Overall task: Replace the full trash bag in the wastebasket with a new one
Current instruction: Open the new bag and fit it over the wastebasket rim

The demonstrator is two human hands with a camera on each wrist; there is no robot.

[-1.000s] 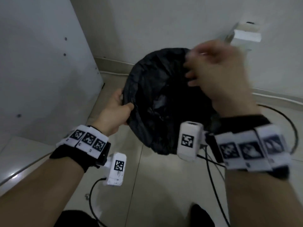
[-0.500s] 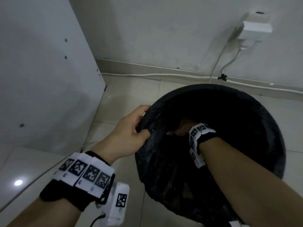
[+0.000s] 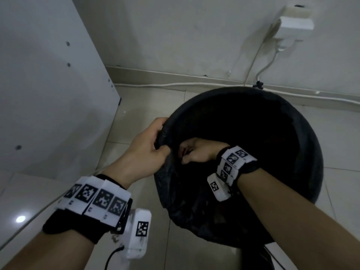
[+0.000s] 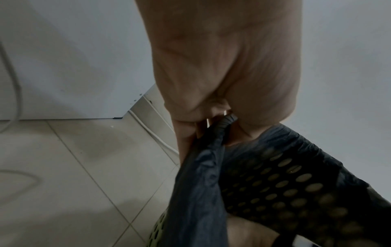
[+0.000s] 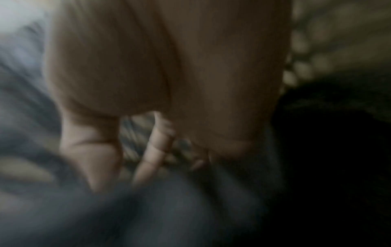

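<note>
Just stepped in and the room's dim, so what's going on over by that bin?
A person is fitting a black trash bag into a perforated wastebasket on the tiled floor. The left hand grips the bag's edge at the basket's rim. The right hand is inside the bag's mouth, close beside the left; its wrist view is too blurred to tell whether it grips the plastic. The bag hangs loosely on the near side.

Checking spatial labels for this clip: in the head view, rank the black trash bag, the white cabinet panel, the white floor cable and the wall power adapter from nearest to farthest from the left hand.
From the left hand:
1. Black trash bag, its edge pinched in the fingers.
2. White cabinet panel, to the left.
3. White floor cable, beyond, along the baseboard.
4. Wall power adapter, upper right.
</note>
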